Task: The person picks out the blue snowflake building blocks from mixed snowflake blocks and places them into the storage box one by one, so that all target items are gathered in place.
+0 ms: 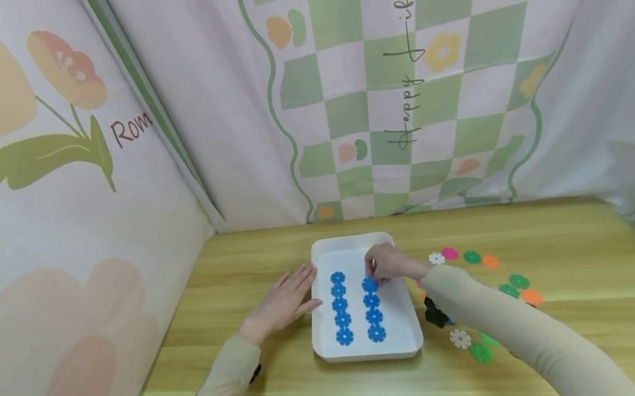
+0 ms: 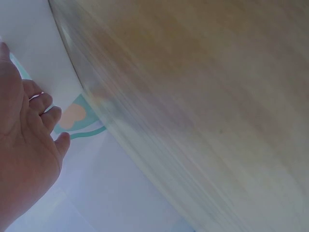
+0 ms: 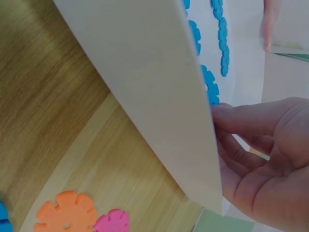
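A white tray (image 1: 362, 351) holds two columns of blue snowflake discs; the left column (image 1: 340, 304) has several, the right column (image 1: 374, 316) slightly fewer. My right hand (image 1: 387, 262) reaches over the tray's right rim, thumb and fingertips pinching the uppermost blue snowflake disc (image 1: 369, 283) of the right column. In the right wrist view that disc (image 3: 210, 86) shows at the thumb tip, partly hidden by the tray wall (image 3: 145, 92). My left hand (image 1: 284, 301) lies with fairly straight fingers against the tray's left edge. The left wrist view shows its palm (image 2: 29, 140) and fingers.
Right of the tray, loose discs lie on the wooden table (image 1: 269, 389): white (image 1: 460, 339), green (image 1: 482, 352), orange (image 1: 532, 296) and pink (image 1: 450, 253), some covered by the right forearm. Printed curtains (image 1: 227, 136) stand behind and at the left.
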The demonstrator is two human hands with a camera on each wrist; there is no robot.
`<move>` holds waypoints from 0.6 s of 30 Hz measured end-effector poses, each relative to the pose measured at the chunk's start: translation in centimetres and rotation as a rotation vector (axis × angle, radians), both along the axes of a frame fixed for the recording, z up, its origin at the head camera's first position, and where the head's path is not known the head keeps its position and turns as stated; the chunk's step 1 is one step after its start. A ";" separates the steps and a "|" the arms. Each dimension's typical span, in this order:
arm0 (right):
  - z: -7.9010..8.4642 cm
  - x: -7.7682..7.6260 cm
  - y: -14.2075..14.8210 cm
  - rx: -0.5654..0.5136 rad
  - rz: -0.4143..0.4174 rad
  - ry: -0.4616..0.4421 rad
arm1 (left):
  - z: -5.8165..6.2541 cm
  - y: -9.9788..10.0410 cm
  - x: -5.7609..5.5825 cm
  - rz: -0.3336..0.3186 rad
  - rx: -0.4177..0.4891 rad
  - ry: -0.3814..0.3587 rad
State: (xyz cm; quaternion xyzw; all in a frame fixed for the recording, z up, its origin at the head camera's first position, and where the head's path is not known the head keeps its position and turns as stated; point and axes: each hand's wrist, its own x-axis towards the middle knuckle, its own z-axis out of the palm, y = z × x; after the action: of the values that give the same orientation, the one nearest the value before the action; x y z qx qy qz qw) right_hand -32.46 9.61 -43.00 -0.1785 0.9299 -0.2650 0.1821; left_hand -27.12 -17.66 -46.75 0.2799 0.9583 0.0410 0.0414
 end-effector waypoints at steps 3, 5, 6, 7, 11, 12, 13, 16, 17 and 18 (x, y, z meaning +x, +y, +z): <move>0.0 0.0 -0.1 0.006 -0.001 -0.001 | 0.1 0.0 0.1 0.003 0.005 0.001; 0.0 0.0 -0.1 0.010 -0.008 -0.009 | 0.1 0.0 0.1 0.001 0.008 0.004; 0.0 0.0 -0.1 0.011 -0.010 -0.011 | 0.2 0.0 0.1 -0.002 0.011 0.006; 0.1 0.0 -0.1 0.014 -0.013 -0.014 | 0.2 0.0 0.1 -0.005 0.013 0.008; 0.4 0.2 -0.1 0.019 -0.011 -0.014 | 0.4 0.1 0.2 -0.008 0.019 0.006; 0.6 0.2 -0.1 0.017 -0.008 -0.012 | 0.4 0.1 0.2 -0.007 0.018 0.005; 0.7 0.3 0.0 0.013 0.000 -0.006 | 0.4 0.1 0.3 -0.007 0.017 0.004; 1.3 0.4 0.6 -0.017 0.042 0.023 | 0.4 0.0 0.3 -0.007 0.022 0.004; 1.5 0.5 0.8 -0.030 0.054 0.031 | 0.4 0.0 0.3 -0.007 0.024 0.003; 1.7 0.6 1.1 -0.047 0.066 0.039 | 0.3 0.0 0.2 -0.008 0.027 0.004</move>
State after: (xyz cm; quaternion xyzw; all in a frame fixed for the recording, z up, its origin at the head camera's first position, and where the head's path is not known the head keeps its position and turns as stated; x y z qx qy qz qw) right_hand -31.90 10.73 -41.26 -0.2187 0.9204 -0.2771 0.1682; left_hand -26.87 -17.63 -46.41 0.2844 0.9565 0.0533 0.0358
